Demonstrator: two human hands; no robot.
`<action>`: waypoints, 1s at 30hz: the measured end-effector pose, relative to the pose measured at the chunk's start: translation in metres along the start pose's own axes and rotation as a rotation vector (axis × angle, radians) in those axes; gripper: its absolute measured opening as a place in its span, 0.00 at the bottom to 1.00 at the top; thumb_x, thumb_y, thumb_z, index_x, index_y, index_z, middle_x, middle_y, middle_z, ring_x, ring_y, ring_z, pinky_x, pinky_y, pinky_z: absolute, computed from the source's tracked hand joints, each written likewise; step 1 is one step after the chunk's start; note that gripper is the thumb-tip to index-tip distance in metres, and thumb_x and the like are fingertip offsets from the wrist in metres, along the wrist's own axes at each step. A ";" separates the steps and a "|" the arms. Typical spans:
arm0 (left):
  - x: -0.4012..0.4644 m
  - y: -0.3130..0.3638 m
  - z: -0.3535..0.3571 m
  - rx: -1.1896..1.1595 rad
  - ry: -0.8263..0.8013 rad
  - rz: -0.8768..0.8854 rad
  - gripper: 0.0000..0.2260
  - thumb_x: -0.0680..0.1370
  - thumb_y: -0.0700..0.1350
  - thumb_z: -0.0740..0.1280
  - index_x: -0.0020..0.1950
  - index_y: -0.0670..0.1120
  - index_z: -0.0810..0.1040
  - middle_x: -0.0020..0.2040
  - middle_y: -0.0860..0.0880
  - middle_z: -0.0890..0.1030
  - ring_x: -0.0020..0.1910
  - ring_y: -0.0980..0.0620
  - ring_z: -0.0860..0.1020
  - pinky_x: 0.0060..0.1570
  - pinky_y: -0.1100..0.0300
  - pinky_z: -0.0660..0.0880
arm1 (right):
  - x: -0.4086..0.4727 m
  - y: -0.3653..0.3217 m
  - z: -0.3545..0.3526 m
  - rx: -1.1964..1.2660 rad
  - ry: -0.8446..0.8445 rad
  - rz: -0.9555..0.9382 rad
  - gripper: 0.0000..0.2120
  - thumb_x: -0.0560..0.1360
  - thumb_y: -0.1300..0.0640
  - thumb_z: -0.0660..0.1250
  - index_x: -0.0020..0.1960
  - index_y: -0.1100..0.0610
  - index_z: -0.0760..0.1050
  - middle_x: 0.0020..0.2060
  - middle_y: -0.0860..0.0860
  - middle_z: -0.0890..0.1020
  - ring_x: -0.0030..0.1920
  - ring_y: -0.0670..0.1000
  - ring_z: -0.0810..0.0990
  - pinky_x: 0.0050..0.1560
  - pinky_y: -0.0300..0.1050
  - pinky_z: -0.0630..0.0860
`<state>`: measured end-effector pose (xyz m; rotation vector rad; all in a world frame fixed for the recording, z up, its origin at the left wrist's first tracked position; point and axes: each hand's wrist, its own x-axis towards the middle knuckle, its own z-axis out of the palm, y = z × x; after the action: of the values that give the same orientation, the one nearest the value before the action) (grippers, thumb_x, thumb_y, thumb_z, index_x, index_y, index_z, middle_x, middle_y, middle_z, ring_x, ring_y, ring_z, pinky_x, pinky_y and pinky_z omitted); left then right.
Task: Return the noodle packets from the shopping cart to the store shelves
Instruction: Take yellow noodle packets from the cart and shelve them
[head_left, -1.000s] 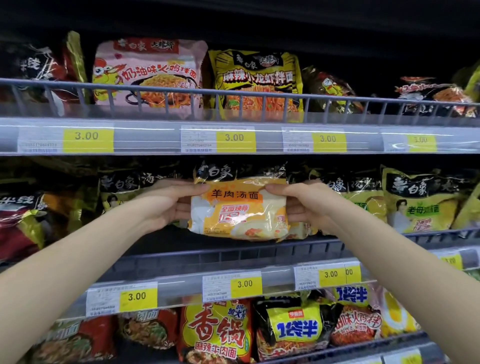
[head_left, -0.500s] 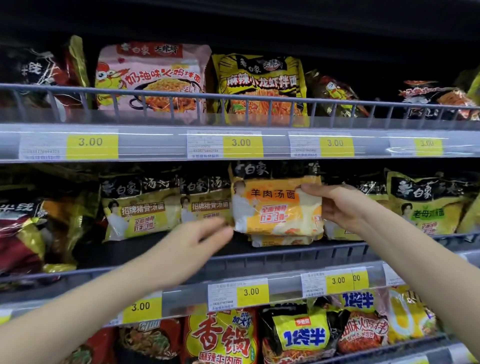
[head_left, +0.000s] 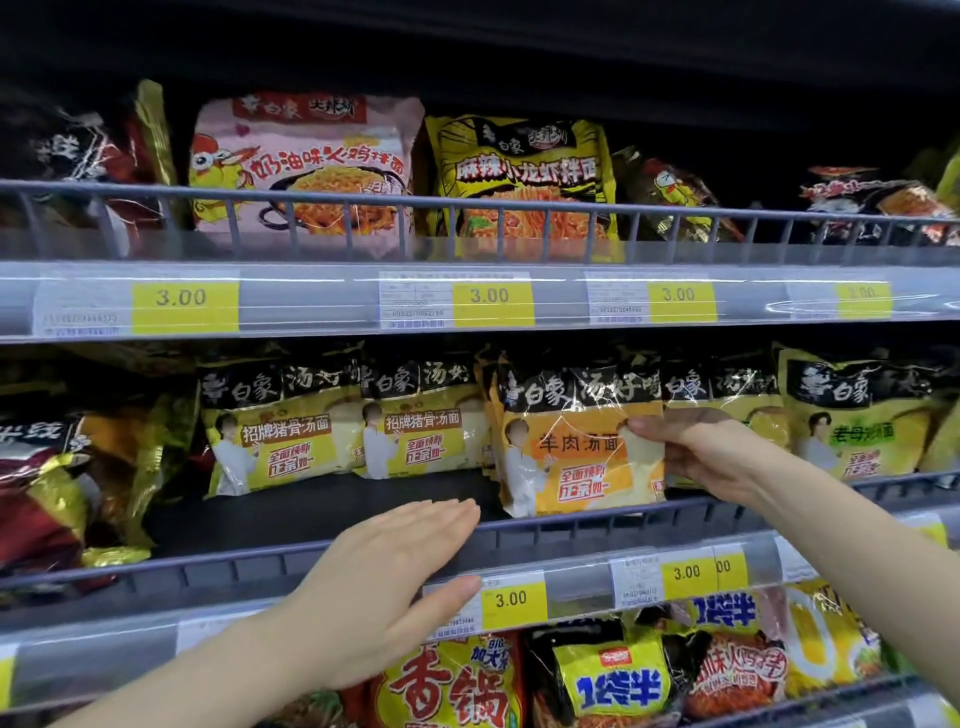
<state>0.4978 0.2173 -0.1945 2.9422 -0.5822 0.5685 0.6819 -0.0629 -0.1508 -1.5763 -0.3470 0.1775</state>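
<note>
Hands: our right hand (head_left: 711, 457) pinches the packet (head_left: 576, 441) by its right edge; our left hand (head_left: 384, 587) is flat and spread, holding nothing, below-left of it. Packet stands upright on the shelf (head_left: 322, 509), long axis vertical, bottom at the rail. Right hand is nearer; we judge only the release remains.

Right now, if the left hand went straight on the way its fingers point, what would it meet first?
Probably the orange noodle packet that the right hand holds upright on the middle shelf. The left hand is open, fingers pointing up-right toward it; depth is unclear.
</note>
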 end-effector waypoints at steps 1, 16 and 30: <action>0.000 0.000 0.000 -0.009 0.005 -0.003 0.35 0.71 0.71 0.33 0.74 0.59 0.51 0.71 0.67 0.50 0.69 0.72 0.47 0.68 0.72 0.37 | -0.001 0.000 0.000 -0.015 -0.006 0.003 0.09 0.57 0.55 0.76 0.35 0.58 0.85 0.38 0.57 0.86 0.43 0.58 0.78 0.51 0.56 0.68; 0.002 0.003 -0.004 -0.068 0.014 -0.043 0.32 0.74 0.69 0.44 0.74 0.57 0.58 0.68 0.68 0.55 0.67 0.73 0.52 0.62 0.80 0.42 | -0.019 -0.013 0.017 -0.528 0.282 -0.182 0.08 0.69 0.54 0.76 0.33 0.53 0.79 0.26 0.54 0.82 0.28 0.53 0.78 0.31 0.43 0.75; 0.001 0.008 -0.016 -0.004 -0.155 -0.002 0.29 0.79 0.61 0.51 0.77 0.50 0.50 0.77 0.55 0.52 0.71 0.66 0.47 0.60 0.79 0.32 | -0.055 -0.024 0.033 -0.952 0.439 -0.323 0.18 0.75 0.56 0.66 0.60 0.65 0.67 0.44 0.56 0.77 0.39 0.55 0.78 0.34 0.45 0.73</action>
<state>0.4900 0.2119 -0.1795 3.0013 -0.5936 0.3407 0.6167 -0.0496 -0.1334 -2.3874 -0.3498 -0.6725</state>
